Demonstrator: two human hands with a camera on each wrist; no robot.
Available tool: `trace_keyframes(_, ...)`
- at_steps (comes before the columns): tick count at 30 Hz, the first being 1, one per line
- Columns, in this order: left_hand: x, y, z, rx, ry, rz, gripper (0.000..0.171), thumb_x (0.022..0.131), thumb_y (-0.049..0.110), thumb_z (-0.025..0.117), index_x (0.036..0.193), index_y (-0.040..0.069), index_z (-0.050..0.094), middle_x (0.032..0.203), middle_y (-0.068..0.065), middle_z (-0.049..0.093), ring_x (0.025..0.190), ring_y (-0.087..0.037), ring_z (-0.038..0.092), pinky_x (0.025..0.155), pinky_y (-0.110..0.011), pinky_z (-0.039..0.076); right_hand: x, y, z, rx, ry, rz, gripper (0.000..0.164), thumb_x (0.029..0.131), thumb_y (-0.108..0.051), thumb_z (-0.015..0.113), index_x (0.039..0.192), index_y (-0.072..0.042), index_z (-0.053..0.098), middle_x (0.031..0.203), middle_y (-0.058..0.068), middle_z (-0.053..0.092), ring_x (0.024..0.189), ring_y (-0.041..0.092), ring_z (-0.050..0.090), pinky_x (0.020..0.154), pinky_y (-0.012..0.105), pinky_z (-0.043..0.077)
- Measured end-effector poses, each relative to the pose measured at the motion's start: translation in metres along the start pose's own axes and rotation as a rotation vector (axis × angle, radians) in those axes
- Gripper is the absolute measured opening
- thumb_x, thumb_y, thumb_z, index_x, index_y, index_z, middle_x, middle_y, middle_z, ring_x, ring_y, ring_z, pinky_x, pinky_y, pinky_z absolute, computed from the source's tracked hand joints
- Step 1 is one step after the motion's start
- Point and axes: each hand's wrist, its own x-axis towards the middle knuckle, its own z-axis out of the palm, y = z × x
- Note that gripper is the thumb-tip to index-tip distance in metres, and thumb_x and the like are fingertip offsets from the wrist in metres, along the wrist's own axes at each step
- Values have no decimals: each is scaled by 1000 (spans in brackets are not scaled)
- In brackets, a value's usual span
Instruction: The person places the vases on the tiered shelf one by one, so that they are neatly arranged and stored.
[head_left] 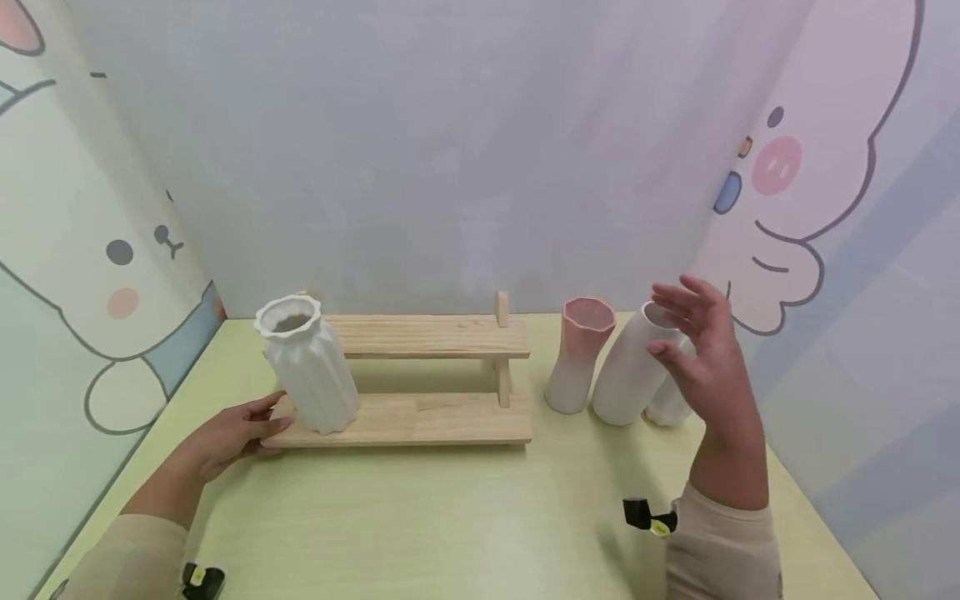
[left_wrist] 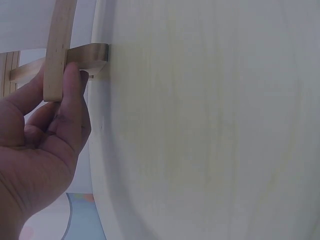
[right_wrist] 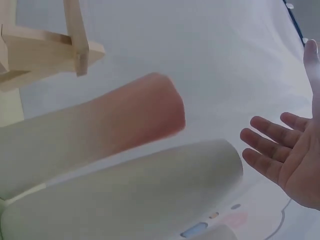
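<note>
While near vases (head_left: 626,375), right hand (head_left: 712,360) aloft

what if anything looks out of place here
Nothing stands out: the ribbed vase stands on the rack, the pink vase and two white vases on the table, none toppled, with no spill or breakage visible.

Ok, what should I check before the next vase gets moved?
1. Left hand gripping the wooden shelf: ok, at its left end.
2. Right hand holding nothing: ok, fingers spread.
3. Ridged white vase standing on the lower board: ok.
4. Pink-topped vase standing on the table: ok.
5. Far-right vase undamaged at the rim: cannot tell, partly hidden.
</note>
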Motion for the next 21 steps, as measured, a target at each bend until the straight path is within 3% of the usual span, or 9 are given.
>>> trace_keyframes(6,0,-1,1,-6,-2,5,89,95,32,65,158,8,6,157,-36,-1,103,-6,59,90,-33,59,-3,8,-17,-82,148,135,73,89,-15,75,148,-18,33,140,6,55,127,8,51,110,19,39)
trace_keyframes(14,-1,-1,2,-13,5,8,89,96,33,65,158,7,7,153,-34,17,102,-8,60,89,-33,59,-7,28,-37,-99,360,201,70,87,-28,77,144,-20,39,138,4,57,127,11,51,115,25,37)
trace_keyframes(18,0,-2,1,-13,0,10,89,96,32,65,158,7,7,156,-36,6,103,-6,60,90,-33,59,-7,45,-42,-80,440,267,67,88,-28,75,143,-20,39,138,2,56,127,13,50,117,28,35)
trace_keyframes(21,0,-2,1,-15,-1,12,88,96,32,64,158,8,6,157,-34,6,102,-6,60,90,-33,59,-6,59,-43,-61,454,331,66,88,-27,74,143,-20,38,139,2,54,128,14,48,118,30,33)
